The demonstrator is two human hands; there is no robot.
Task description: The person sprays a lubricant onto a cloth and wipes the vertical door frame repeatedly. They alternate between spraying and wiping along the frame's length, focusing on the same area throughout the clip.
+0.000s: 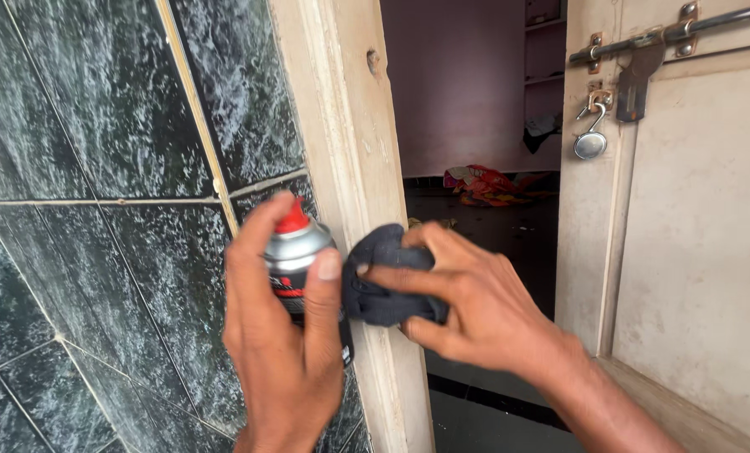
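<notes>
While left hand (282, 352) fingers grip upright spray can (303, 268), right hand (467, 310) fingers clamp dark cloth (383, 289).

Dark floor (509, 226) was seen thru doorway, centre-right of frame, w/ colourful cloth bundle (486, 184) laid on it.

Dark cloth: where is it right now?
Head view, centre: the dark crumpled cloth is bunched in the right hand, pressed against the pale wooden door frame, right beside the red-capped spray can.
</notes>
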